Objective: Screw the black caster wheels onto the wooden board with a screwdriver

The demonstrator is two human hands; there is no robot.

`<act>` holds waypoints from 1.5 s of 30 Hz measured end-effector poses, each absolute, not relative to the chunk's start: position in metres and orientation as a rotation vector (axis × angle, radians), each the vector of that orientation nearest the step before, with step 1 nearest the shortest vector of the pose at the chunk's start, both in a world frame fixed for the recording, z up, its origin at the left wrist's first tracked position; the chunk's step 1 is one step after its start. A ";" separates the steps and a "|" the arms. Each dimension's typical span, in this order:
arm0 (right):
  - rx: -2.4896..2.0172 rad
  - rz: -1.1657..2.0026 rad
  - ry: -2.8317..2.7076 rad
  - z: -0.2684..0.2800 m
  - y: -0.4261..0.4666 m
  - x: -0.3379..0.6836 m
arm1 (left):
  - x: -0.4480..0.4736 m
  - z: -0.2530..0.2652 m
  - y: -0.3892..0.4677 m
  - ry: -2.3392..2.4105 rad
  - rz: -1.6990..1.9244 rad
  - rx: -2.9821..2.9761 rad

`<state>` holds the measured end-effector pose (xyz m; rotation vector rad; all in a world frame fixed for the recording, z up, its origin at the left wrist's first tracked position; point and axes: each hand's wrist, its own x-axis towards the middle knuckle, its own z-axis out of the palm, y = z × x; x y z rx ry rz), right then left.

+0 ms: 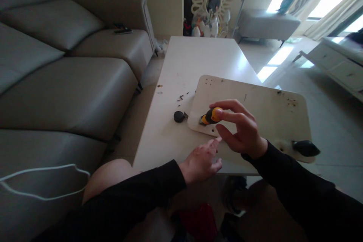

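A pale board [263, 117] with rounded corners lies across the white table [161, 132]. My right hand [241, 126] has its fingers around the end of a screwdriver's yellow and black handle [212, 115]. The screwdriver leans over the board's near left corner, where a small metal piece [202, 121] shows under it; its tip is hidden. My left hand [202, 160] is at the board's near edge, index finger stretched out and thumb apart, with nothing visible in it. Just left of the board is a round black caster wheel [179, 116] with a metal plate.
Several small screws [180, 98] lie loose on the table. A dark caster-like piece [306, 148] sits at the board's near right corner. A grey sofa [68, 94] runs along the left, with a dark phone-like object [123, 31] on it. A white cabinet [334, 60] stands at right.
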<state>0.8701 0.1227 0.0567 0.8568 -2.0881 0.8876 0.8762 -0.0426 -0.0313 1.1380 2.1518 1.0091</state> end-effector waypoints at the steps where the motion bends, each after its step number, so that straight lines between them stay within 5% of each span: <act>1: 0.873 0.925 -2.107 0.057 0.123 0.870 | 0.876 -0.031 -0.043 2.150 1.014 1.141; 45: 0.778 0.840 -2.056 0.056 0.116 0.870 | 0.877 -0.029 -0.043 2.169 0.963 1.159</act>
